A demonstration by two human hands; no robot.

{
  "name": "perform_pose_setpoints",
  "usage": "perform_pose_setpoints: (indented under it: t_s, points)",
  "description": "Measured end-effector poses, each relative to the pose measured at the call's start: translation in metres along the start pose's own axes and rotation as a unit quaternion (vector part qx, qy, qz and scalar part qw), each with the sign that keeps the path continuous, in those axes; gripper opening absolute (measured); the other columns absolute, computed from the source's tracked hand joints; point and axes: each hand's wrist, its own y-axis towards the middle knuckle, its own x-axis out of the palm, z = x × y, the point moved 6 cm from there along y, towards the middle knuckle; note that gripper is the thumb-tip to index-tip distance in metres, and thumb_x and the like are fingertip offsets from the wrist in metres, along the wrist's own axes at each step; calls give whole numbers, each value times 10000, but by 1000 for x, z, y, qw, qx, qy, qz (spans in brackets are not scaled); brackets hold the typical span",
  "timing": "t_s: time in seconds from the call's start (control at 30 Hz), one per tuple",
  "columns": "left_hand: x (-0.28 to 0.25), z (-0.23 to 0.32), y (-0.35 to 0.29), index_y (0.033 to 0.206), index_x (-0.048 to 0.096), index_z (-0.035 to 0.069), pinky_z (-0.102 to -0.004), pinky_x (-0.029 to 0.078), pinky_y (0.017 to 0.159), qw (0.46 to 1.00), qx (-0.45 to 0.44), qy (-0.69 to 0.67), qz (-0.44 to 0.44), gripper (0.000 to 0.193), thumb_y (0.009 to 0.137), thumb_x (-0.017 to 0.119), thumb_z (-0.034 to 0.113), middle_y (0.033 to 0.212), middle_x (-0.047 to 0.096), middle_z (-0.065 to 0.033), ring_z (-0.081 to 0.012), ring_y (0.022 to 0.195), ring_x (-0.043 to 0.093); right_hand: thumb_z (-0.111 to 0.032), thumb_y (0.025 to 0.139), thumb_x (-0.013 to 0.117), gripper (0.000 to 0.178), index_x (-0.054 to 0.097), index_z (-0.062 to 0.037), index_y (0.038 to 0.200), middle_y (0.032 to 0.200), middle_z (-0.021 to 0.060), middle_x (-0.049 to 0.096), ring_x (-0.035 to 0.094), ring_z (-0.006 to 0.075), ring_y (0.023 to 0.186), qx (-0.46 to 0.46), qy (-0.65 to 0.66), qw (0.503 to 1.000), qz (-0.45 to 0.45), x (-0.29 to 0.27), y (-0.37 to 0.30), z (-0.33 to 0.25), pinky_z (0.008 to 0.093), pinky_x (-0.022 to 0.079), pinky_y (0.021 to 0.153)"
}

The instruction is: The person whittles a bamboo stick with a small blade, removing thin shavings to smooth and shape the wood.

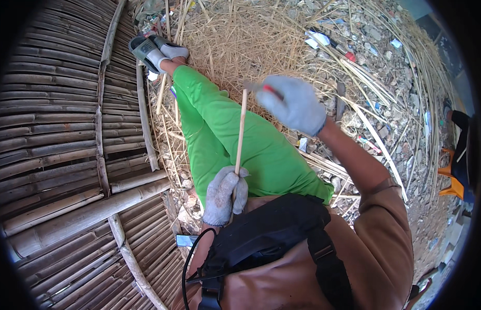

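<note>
My left hand, in a soiled whitish glove, is closed round the lower part of a thin pale stick. The stick stands nearly upright in front of my green trousers. Beside its top end is my right hand, also gloved. Its fingers are wrapped round a small knife with a red handle. A blurred greyish blade points left, close to the stick's tip; whether it touches is hard to make out.
A bamboo-slat platform fills the left side. Straw covers the ground ahead, and long split strips lie on rubble at the right. A phone-like flat object is near my left forearm. Another person sits on an orange chair, far right.
</note>
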Motion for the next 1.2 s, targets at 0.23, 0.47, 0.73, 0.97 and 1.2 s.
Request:
perform_pose_setpoints:
  t_s: [0.23,0.47,0.73,0.97,1.2]
  points:
    - [0,-3,5,1251,615,-68,-271,375,400,999,8,-34,-26,427,1180,540,346,612,560,-57,-128,407,455,-592,1066,613,529,708,-88,935,838,163,724,750,393,812,56,-48,997,-16,18,-3,29,537,578,719]
    - [-3,-6,6,1246,611,-76,-272,373,403,999,11,-49,-20,421,1193,504,327,608,556,-55,-125,413,457,-598,1068,618,532,704,-96,914,809,146,714,733,376,750,-24,-38,997,-67,24,-17,2,519,575,681]
    - [-4,-7,2,1251,619,-57,-273,362,393,999,7,-31,-21,415,1186,531,343,615,558,-57,-124,402,447,-622,1099,563,601,706,-71,905,761,171,699,724,401,733,120,-84,989,12,-8,12,60,524,569,692]
    - [3,-6,12,1244,622,-43,-270,367,400,999,-3,-33,-29,407,1174,568,354,619,562,-50,-126,387,436,-611,998,730,593,722,-36,1146,952,122,744,721,249,893,183,181,962,-92,47,-15,32,424,581,831]
    - [-14,2,-11,1265,649,-40,-259,362,472,993,-61,103,-18,348,1188,569,289,649,555,-15,-89,497,460,-390,1008,809,401,672,-62,1193,786,-34,582,546,76,614,349,397,849,-18,42,23,72,269,466,534]
